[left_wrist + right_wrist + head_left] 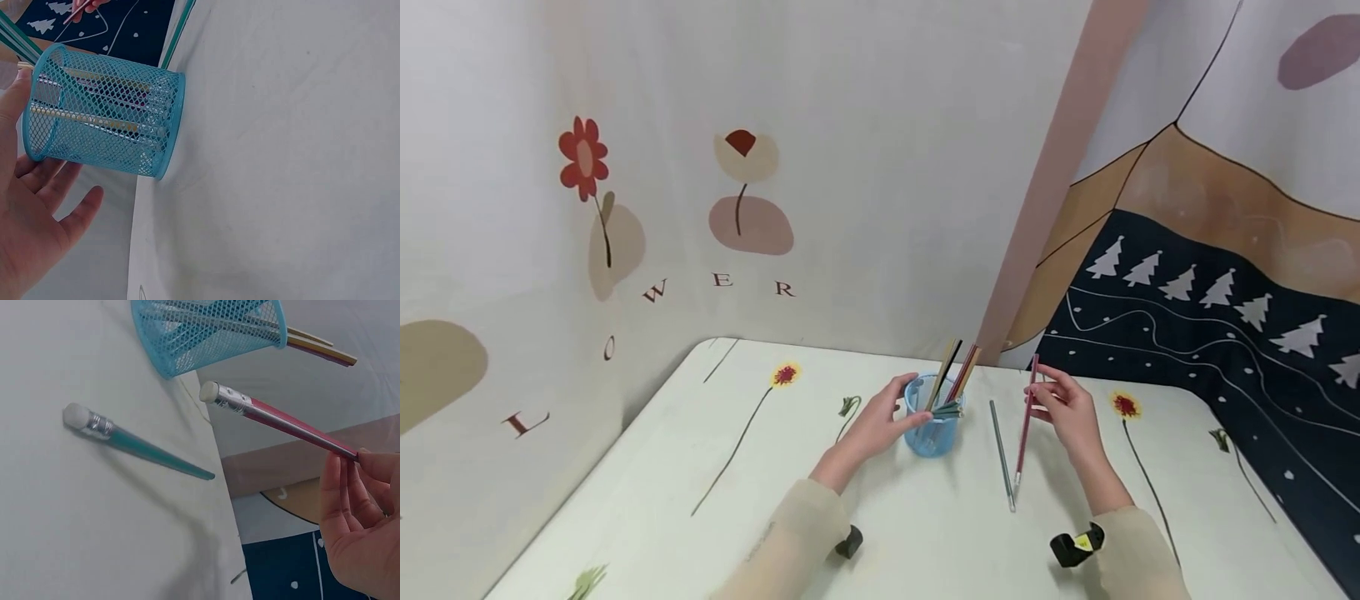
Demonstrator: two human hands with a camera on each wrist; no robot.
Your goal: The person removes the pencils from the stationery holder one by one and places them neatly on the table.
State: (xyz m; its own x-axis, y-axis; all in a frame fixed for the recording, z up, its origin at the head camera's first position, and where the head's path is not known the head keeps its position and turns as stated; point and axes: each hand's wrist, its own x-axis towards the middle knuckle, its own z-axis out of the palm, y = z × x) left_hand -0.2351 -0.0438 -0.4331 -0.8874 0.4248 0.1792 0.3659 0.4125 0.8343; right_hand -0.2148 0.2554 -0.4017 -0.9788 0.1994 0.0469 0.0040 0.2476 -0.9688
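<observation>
A blue mesh pencil cup (934, 440) stands on the table, holding several pencils (964, 375). My left hand (874, 425) holds it from the left, thumb near the rim and fingers round the far side; the left wrist view shows the cup's mesh wall (106, 119) beside the palm. My right hand (1072, 417) pinches a red pencil (294, 430) near one end between thumb and fingers, its white eraser end pointing down toward the table. Left of it, a green pencil (1002, 454) with a white eraser lies on the tabletop.
The table is covered by a white cloth (700, 550) printed with flowers. Behind it hangs a pale curtain (880, 167) with flower prints and letters. A dark fabric with white trees (1217, 333) hangs at the right.
</observation>
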